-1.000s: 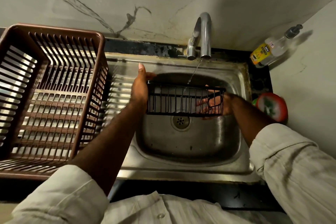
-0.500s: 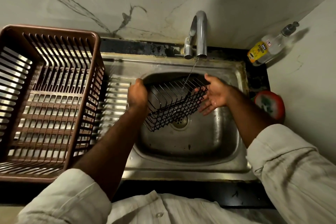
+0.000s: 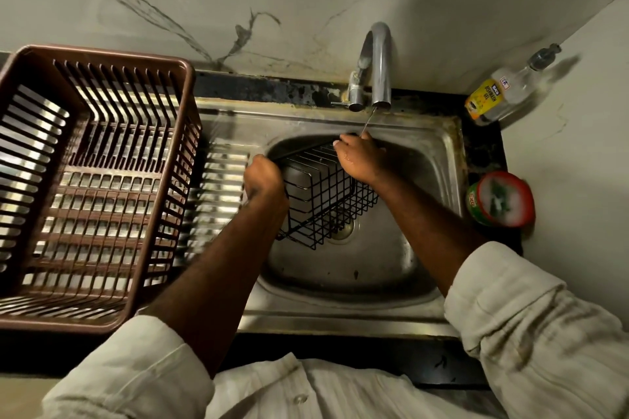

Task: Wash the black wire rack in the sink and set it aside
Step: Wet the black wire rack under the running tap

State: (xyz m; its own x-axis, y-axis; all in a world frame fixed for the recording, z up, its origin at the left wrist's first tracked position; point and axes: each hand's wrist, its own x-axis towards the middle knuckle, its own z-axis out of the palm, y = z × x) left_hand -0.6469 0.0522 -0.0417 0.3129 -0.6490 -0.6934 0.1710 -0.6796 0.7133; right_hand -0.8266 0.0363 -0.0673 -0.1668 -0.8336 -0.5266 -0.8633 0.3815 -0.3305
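The black wire rack (image 3: pixel 323 201) hangs tilted over the steel sink (image 3: pixel 435 153), its lower corner near the drain. My left hand (image 3: pixel 263 178) grips the rack's left edge with curled fingers. My right hand (image 3: pixel 357 156) lies across the rack's upper far edge, fingers bent over the wires, right under the tap (image 3: pixel 377 68). A thin stream of water falls from the spout onto my right hand. Part of the rack is hidden behind both hands.
A large brown plastic dish basket (image 3: pixel 98 180) fills the drainboard on the left. A dishwash bottle (image 3: pixel 500 92) leans in the back right corner. A round red and green tub (image 3: pixel 500 199) sits right of the sink. The marble wall stands close behind.
The rack has gone from level to steeply tilted, right end turned up and back. My right hand let go, opened, then came down on the rack's far edge under the water.
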